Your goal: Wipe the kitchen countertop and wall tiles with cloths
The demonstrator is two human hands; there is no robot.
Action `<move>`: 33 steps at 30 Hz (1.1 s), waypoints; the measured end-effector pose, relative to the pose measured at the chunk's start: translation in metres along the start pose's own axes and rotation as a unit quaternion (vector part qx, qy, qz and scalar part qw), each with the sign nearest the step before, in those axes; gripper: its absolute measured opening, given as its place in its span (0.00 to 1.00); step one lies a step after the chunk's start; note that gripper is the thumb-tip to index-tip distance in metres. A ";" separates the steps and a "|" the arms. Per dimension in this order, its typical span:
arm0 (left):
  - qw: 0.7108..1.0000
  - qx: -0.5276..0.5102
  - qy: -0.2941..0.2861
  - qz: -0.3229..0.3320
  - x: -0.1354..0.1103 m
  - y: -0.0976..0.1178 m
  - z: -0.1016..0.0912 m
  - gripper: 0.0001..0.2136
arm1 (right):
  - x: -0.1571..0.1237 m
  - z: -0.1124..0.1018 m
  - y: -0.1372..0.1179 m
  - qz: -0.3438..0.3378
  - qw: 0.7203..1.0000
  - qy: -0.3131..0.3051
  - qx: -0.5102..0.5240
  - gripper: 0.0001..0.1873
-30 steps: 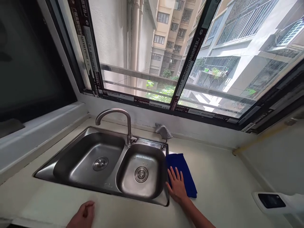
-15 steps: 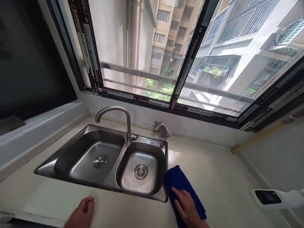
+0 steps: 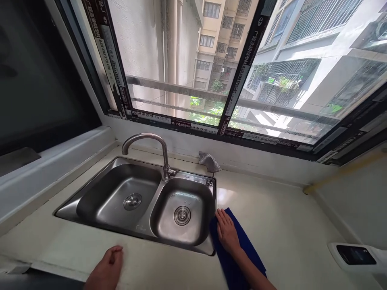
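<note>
The right hand (image 3: pixel 228 234) lies flat on a cloth (image 3: pixel 247 251) on the worktop (image 3: pixel 281 225) under a window (image 3: pixel 237 88); the left hand (image 3: pixel 105 269) curls loosely.

I saw a matt cloth (image 3: pixel 228 264) at near right. The sink (image 3: pixel 155 201) at left showed glossy metal; the counter (image 3: pixel 272 217) looked smooth.

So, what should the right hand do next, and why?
Perhaps slide the cloth a little to the right: the right hand already rests on it, its left edge seems to overlap the sink's rim, and the counter extends on that side.
</note>
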State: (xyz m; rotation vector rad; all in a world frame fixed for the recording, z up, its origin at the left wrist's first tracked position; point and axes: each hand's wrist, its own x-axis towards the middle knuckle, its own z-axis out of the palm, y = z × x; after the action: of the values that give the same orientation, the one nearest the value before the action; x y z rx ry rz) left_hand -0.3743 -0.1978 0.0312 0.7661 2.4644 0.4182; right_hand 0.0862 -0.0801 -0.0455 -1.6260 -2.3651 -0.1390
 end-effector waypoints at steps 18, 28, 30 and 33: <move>1.000 -0.006 -0.003 0.005 -0.006 0.003 0.001 0.20 | -0.061 -0.062 -0.028 -0.254 0.938 -0.193 0.137 0.37; 0.999 0.001 0.026 0.031 -0.008 0.004 0.004 0.18 | -0.051 -0.067 -0.053 -0.270 0.920 -0.230 0.164 0.40; 0.999 0.004 0.034 0.034 -0.011 0.006 0.004 0.18 | -0.048 -0.065 -0.063 -0.260 0.923 -0.236 0.158 0.39; 0.997 -0.002 0.057 0.045 -0.012 0.005 0.006 0.17 | -0.042 -0.060 -0.083 -0.252 0.927 -0.237 0.145 0.38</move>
State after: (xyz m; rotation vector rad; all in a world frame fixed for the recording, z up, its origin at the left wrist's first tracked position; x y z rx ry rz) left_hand -0.3604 -0.2008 0.0333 0.8753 2.5406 0.5132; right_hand 0.0335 -0.1622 0.0065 -0.9622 -2.9405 0.5444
